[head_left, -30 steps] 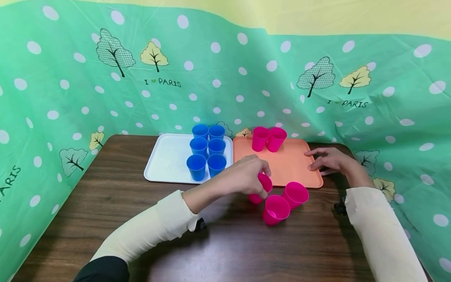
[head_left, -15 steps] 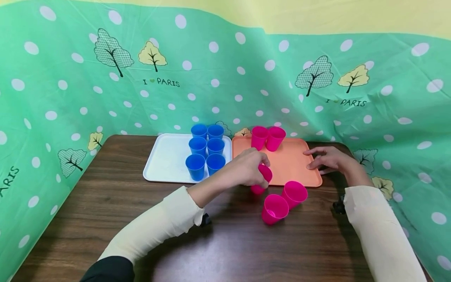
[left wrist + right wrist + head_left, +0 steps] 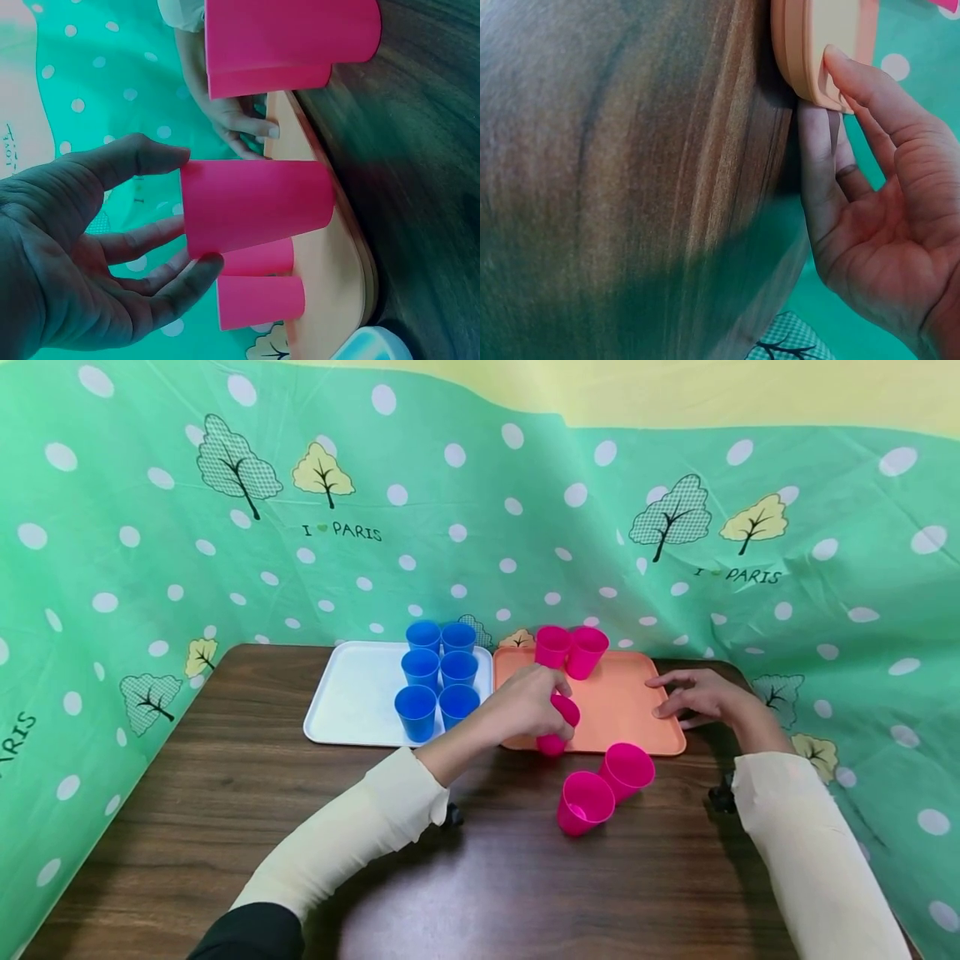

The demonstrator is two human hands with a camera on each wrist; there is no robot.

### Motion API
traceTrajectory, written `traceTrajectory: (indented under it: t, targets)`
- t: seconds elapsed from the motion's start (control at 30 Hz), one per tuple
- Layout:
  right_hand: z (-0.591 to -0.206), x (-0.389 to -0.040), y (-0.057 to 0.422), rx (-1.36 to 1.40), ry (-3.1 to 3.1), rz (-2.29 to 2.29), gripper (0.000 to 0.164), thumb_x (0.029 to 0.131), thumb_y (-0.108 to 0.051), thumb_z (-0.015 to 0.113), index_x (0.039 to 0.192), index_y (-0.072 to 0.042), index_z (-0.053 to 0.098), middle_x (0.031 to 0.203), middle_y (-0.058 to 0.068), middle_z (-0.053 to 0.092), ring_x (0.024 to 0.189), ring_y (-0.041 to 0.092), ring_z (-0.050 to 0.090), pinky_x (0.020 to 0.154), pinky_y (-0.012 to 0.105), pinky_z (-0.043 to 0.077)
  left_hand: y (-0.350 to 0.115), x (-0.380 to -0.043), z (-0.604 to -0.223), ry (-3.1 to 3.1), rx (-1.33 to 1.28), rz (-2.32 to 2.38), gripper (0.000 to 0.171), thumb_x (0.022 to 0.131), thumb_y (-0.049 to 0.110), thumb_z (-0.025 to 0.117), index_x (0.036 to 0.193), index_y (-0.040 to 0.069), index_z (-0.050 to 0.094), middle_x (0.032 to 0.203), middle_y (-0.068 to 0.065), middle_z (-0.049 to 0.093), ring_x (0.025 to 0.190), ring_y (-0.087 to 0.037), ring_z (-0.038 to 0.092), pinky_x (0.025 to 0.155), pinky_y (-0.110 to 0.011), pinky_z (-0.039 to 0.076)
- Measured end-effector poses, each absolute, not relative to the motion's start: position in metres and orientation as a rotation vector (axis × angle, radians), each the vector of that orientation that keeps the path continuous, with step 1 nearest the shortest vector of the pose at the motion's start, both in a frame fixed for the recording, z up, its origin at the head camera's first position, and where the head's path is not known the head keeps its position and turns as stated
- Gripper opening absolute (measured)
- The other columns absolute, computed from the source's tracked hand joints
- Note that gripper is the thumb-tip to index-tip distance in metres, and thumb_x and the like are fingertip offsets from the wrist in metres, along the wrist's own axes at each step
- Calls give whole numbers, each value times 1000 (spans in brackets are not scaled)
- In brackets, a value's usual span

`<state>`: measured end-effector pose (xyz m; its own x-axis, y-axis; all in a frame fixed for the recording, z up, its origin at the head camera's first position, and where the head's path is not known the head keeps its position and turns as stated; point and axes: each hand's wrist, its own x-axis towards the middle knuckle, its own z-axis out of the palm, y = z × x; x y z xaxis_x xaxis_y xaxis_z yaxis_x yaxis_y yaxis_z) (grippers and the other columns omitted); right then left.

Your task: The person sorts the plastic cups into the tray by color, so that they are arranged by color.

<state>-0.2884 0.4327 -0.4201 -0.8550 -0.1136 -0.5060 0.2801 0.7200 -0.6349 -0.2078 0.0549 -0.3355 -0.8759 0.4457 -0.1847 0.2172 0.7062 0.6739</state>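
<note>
My left hand (image 3: 527, 702) pinches a pink plastic cup (image 3: 255, 202) by its rim, thumb on one side and fingers on the other. In the head view this cup overlaps the front edge of the orange tray (image 3: 618, 714). Two more pink cups (image 3: 587, 653) stand side by side at that tray's back. On the table in front of it are another two pink cups (image 3: 585, 804), set close together. My right hand (image 3: 892, 202) grips the tray's right edge between thumb and fingers, with some fingers underneath.
Left of the orange tray, a white tray (image 3: 352, 702) lies against it and bears several blue cups (image 3: 416, 714) in two columns. A green dotted curtain (image 3: 465, 527) hangs behind the brown wooden table (image 3: 262, 793).
My left hand has carried the pink cup forward, from the table in front of the orange tray to over its front edge. The right hand stays on the tray's edge.
</note>
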Motion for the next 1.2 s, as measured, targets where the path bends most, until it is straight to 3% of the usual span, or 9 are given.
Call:
traceTrajectory:
  t: [0.3,0.7,0.87,1.2]
  targets:
    - [-420,-288,435,133,2388,-1028,85,99,-29,89,168,-4,48,99,-5,83,90,18,79,84,38,72,63,-218,-342,2616,486,1000,63,81,24,103,136,10,75,109,-1,73,100,-16,66,66,-25,62]
    - [-418,-288,434,140,2399,-1026,84,98,-28,89,168,-5,49,96,-3,82,88,18,79,82,37,72,71,-233,-352,2690,390,1064,63,83,24,102,138,9,74,124,-5,72,112,-19,65,67,-24,62]
    - [-418,-288,433,140,2399,-1013,85,98,-29,90,168,-5,48,97,-3,82,90,18,79,84,38,72,75,-240,-355,2734,344,1070,65,83,26,102,140,10,74,131,-5,72,122,-22,66,73,-26,64]
    - [-420,-287,431,126,2405,-1008,86,98,-32,90,168,-6,49,100,-5,82,92,19,80,86,39,72,79,-251,-365,2776,240,1196,66,82,24,103,137,7,71,128,-8,73,123,-24,66,77,-28,67]
